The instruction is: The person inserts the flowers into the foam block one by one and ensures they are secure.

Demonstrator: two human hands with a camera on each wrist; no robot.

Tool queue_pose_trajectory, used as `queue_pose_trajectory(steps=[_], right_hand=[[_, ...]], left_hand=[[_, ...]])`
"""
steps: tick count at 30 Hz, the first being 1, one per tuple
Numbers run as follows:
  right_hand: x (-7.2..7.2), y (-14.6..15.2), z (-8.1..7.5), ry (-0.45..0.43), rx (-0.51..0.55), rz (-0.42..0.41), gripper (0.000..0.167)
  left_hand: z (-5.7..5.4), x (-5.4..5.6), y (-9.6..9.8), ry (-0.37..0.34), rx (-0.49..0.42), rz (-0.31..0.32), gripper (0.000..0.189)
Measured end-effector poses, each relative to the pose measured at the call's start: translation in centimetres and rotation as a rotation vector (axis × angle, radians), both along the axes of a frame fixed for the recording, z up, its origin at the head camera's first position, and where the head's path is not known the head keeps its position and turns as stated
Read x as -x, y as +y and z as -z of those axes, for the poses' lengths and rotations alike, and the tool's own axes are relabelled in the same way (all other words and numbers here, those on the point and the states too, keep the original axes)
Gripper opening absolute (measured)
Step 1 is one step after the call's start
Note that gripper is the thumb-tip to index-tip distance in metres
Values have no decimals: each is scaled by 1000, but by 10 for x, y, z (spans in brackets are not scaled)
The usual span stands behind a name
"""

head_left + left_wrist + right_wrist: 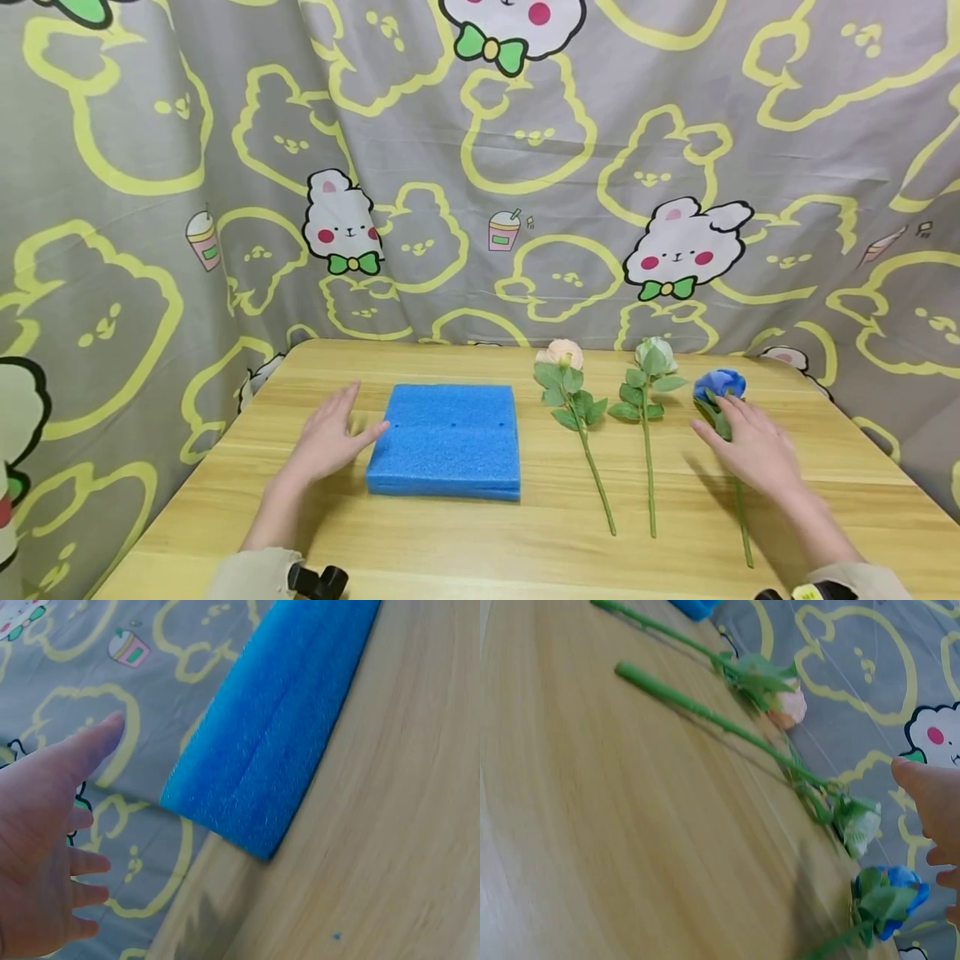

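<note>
Fingers (pixel 737 408) of the right hand (pixel 757 450) are extended loosely over the blue rose (pixel 720 382), with nothing grasped; in the right wrist view a gap is seen between thumb and bloom. The blue rose is laid at the right of the table (pixel 555 554), its stem passing under the hand. Between it and the blue foam (pixel 450 458), the white rose (pixel 658 357) and the pink rose (pixel 562 353) are laid roughly side by side. Beside the foam's left edge, the left hand (pixel 324 446) is held with thumb spread from the fingers, likewise released.

If the bloom or leaves were pinched instead of the stem, petals could be bent or the head loosened, since the stem is partly covered by the hand. The white rose could be nudged by a wide sweep of the right thumb. Judged light and gripped by nothing, the foam could be slid by a careless brush of the left thumb.
</note>
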State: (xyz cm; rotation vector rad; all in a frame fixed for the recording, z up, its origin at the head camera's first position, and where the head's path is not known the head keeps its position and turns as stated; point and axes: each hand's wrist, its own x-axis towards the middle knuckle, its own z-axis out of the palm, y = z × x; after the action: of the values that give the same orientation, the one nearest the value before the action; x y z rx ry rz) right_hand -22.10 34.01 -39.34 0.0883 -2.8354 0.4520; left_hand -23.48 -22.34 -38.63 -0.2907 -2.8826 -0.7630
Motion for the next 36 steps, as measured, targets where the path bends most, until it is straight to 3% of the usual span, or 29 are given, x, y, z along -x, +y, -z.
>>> queue_pose_trajectory(steps=[10, 14, 20, 26, 36], right_hand=[[1, -23, -14, 2, 249, -42, 67], [3, -31, -17, -7, 370, -43, 62], [5, -45, -16, -72, 545, -56, 62], [11, -60, -6, -113, 734, -126, 60], [11, -95, 8, -201, 836, -132, 53]], left_hand=[[-8, -7, 5, -167, -196, 31, 105], [-11, -11, 8, -243, -322, 35, 105], [-8, -14, 12, -286, -470, 80, 95], [-3, -15, 14, -323, -470, 125, 91], [2, -13, 16, -344, -474, 182, 90]])
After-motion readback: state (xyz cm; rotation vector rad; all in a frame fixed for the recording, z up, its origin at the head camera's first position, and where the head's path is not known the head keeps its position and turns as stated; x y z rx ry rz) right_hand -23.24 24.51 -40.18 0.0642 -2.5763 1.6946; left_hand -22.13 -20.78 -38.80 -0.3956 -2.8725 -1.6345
